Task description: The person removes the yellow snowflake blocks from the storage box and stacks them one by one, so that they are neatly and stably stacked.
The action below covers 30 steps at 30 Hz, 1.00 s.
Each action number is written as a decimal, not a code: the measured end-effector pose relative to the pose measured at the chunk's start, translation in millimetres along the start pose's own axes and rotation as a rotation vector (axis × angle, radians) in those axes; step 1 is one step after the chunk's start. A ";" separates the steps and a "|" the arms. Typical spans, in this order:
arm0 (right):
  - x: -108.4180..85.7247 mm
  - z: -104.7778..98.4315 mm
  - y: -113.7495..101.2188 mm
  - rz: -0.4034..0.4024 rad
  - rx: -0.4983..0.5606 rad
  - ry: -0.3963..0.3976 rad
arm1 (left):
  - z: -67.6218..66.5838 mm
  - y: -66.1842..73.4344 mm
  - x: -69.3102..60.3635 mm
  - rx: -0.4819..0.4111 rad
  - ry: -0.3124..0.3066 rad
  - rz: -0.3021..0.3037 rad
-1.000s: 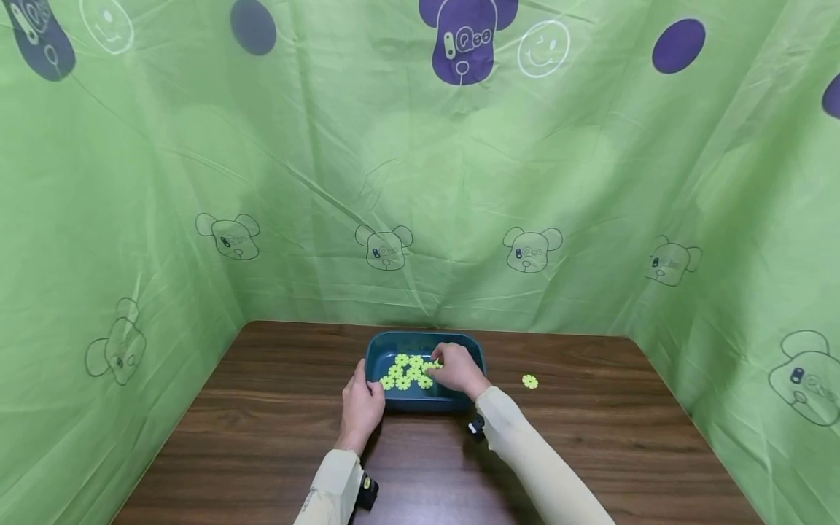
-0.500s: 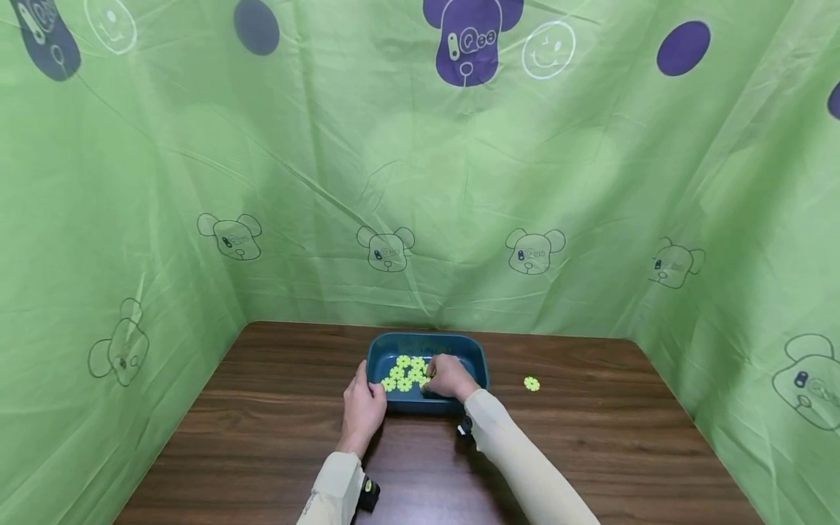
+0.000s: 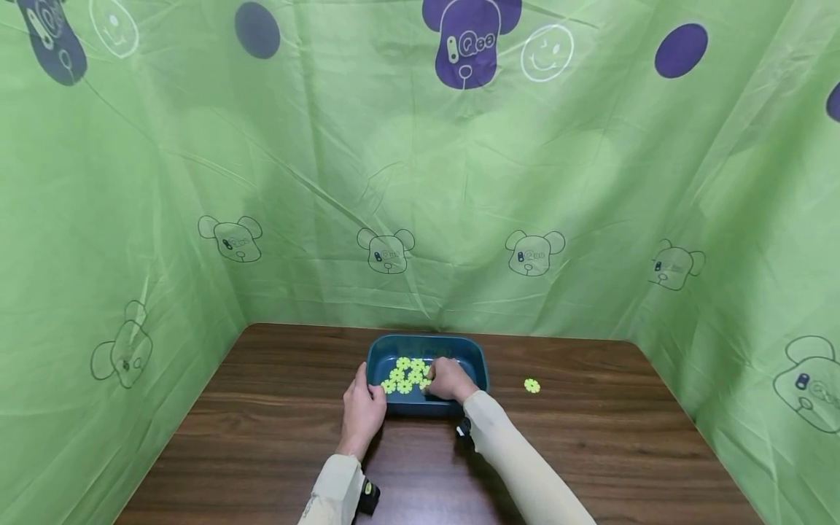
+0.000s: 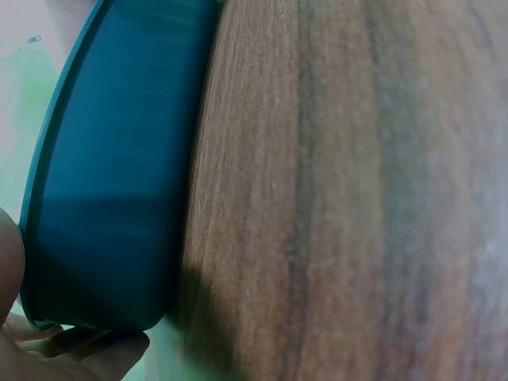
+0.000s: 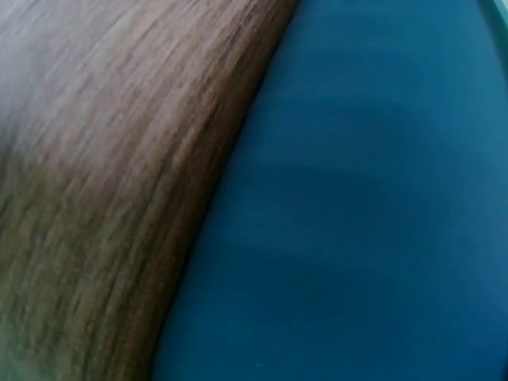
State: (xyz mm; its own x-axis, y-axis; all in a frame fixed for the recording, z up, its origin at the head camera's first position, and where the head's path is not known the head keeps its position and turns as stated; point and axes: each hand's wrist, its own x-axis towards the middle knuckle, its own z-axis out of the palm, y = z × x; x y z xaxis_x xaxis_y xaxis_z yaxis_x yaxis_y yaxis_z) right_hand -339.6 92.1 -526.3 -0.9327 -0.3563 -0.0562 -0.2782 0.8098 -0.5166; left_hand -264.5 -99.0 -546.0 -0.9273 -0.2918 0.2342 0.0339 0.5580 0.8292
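Observation:
A dark teal plastic bin (image 3: 472, 357) stands on the wooden table and holds several yellow-green flower-shaped discs (image 3: 404, 387). My left hand (image 3: 363, 412) grips the bin's left end; in the left wrist view, its thumb is at the rim and its fingers (image 4: 119, 353) curl round the bin's end. Inside the bin, over the right part of the discs, my right hand (image 3: 451, 380) has its fingers curled down and pinches a flower-shaped disc at the fingertips, partly hidden by the hand. Only the bin's outer wall (image 5: 341, 198) and the table show in the right wrist view.
One more flower-shaped disc (image 3: 531, 386) lies on the table (image 3: 590, 437), right of the bin. A green printed curtain (image 3: 459, 168) surrounds the table at the back and on both sides.
My right hand has moved slightly left and toward me inside the bin, then stayed there over the last half second. The left hand keeps its grip on the bin.

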 end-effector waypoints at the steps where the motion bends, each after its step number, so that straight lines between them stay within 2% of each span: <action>1: -0.2 -0.2 0.2 0.002 0.005 -0.007 | 0.2 -0.1 0.0 0.001 -0.001 -0.001; 10: -3.1 -1.4 -0.8 0.019 0.045 -0.022 | 1.1 1.0 -0.9 0.012 0.014 0.005; 16: -3.2 -0.5 0.7 0.002 0.020 0.016 | 1.9 1.0 -0.9 0.011 0.015 -0.001; 22: -2.4 0.8 2.0 0.017 0.025 0.039 | 1.6 0.1 -1.1 0.016 0.024 0.002; 30: -6.8 -5.6 -0.9 0.004 0.011 0.066 | 1.3 0.3 1.1 0.024 0.011 -0.005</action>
State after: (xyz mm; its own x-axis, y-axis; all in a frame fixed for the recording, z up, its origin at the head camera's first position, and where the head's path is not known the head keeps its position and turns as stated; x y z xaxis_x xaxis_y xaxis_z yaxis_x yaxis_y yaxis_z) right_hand -334.3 96.4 -520.7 -0.9470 -0.3213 -0.0023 -0.2721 0.8058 -0.5260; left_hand -266.0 -98.1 -546.1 -0.9232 -0.3031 0.2362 0.0206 0.5748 0.8181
